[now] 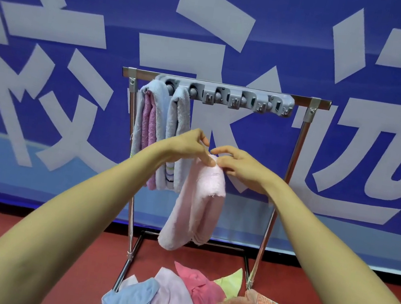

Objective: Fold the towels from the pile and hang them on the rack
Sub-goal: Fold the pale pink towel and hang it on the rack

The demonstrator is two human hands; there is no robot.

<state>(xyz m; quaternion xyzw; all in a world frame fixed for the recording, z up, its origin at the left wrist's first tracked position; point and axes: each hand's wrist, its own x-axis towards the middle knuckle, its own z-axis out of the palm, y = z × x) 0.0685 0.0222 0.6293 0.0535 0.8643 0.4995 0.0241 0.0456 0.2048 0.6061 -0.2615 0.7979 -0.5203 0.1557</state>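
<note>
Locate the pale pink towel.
Head view, centre: the pale pink towel hangs pinched at its top between the left hand and right hand, in front of the rack, above the pile.

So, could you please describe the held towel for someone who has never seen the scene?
Find the metal rack before the blue banner. In front of its middle, the left hand and right hand pinch a pale pink towel. Unlike the hung towels on its left, it dangles unclipped.
</note>
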